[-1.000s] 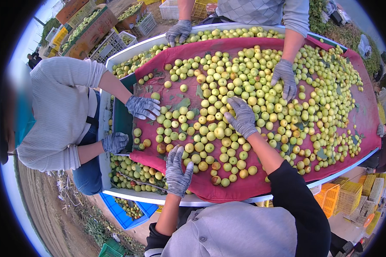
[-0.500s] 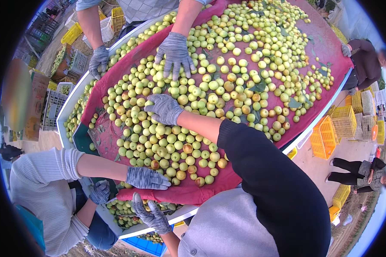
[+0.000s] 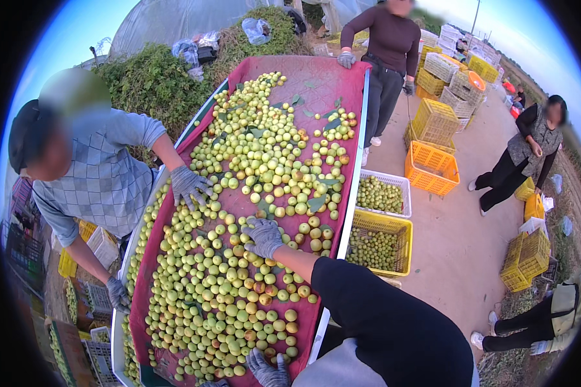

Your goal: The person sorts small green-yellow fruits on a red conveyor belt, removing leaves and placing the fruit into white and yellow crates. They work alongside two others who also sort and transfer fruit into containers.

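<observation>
Fruit (image 3: 239, 284), small, green and yellow, covers the red cloth (image 3: 323, 84) of the long sorting desk (image 3: 361, 129) from near end to far. Right hand (image 3: 263, 237), gloved grey, lies fingers spread on the fruit near the desk's right edge. Left hand (image 3: 268, 371), fingers wide too, rests at the near end. A co-worker's gloved hand (image 3: 188, 184) presses fruit at the left edge. Crates of fruit (image 3: 381, 193) sit beside the right edge.

Small round fruits (image 3: 252, 193) are being spread across the long sorting table (image 3: 361, 129). Two crates (image 3: 381, 222) (both holding fruit) are being kept just right of it, with stacked crates (image 3: 442, 106) lying farther right, behind them.
</observation>
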The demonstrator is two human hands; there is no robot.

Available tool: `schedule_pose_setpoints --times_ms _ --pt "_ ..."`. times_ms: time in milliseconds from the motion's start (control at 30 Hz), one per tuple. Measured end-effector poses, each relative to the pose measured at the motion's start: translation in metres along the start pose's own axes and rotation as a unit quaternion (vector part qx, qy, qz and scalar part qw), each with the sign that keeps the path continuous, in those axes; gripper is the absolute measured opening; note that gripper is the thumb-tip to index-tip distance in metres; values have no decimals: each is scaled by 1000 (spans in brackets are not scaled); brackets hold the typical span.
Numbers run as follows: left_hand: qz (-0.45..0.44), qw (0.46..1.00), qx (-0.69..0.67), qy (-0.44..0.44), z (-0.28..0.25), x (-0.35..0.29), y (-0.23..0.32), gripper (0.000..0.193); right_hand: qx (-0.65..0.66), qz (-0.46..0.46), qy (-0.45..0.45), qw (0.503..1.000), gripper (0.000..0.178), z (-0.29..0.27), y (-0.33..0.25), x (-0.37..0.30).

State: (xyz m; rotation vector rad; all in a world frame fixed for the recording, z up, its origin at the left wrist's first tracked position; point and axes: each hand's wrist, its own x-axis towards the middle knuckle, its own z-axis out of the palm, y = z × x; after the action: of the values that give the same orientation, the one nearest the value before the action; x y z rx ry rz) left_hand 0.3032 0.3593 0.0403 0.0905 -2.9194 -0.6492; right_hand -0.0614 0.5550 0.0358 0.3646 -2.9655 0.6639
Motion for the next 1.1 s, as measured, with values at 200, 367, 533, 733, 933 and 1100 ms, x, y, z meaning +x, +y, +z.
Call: schedule_pose_setpoints --times_ms 200,367,533,733,933,1100 --pt "-23 999 42 25 -4 20 14 62 5 -129 -144 981 47 42 -69 -79" --pt "-51 994 94 8 -7 32 9 66 70 -256 -122 956 54 83 -79 -123" --pt "-66 976 208 -17 -45 70 10 71 208 -343 -137 906 61 121 -92 -139" --pt "-35 957 51 285 -111 124 2 71 311 -390 -151 854 51 124 -100 -136" --pt "-53 984 -16 167 -70 65 -23 59 223 -280 -257 898 62 90 -107 -120" --pt "-71 997 -9 -20 -46 14 -33 56 484 -283 -140 816 41 18 -99 -128"
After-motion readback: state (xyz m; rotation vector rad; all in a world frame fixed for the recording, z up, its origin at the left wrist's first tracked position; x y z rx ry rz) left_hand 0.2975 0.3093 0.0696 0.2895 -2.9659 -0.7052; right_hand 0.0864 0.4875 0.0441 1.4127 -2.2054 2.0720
